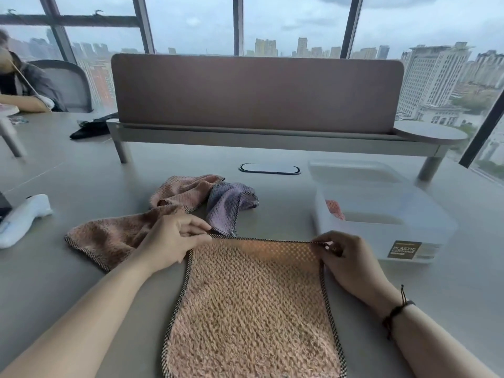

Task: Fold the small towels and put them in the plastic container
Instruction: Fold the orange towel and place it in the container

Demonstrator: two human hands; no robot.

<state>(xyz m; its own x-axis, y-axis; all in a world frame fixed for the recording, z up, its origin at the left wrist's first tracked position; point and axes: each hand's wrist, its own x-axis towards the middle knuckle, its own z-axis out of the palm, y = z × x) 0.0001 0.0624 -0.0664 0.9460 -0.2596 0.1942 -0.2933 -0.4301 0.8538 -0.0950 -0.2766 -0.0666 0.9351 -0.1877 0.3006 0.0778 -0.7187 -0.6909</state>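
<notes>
A pink towel (253,304) with a checked border lies spread on the table in front of me. My left hand (171,241) pinches its far left corner and my right hand (346,257) pinches its far right corner, the far edge lifted slightly. Behind my left hand lie crumpled towels: a brownish-pink one (109,238), a pink one (185,190) and a purple one (229,205). The clear plastic container (381,214) stands at the right, its label facing me, with a pink folded towel (335,208) inside at its left wall.
A white handheld device (19,219) lies at the left table edge. A desk divider on a raised shelf (256,105) spans the back, with a cable slot (270,169) before it. A dark object (87,129) and a seated person (24,85) are at far left.
</notes>
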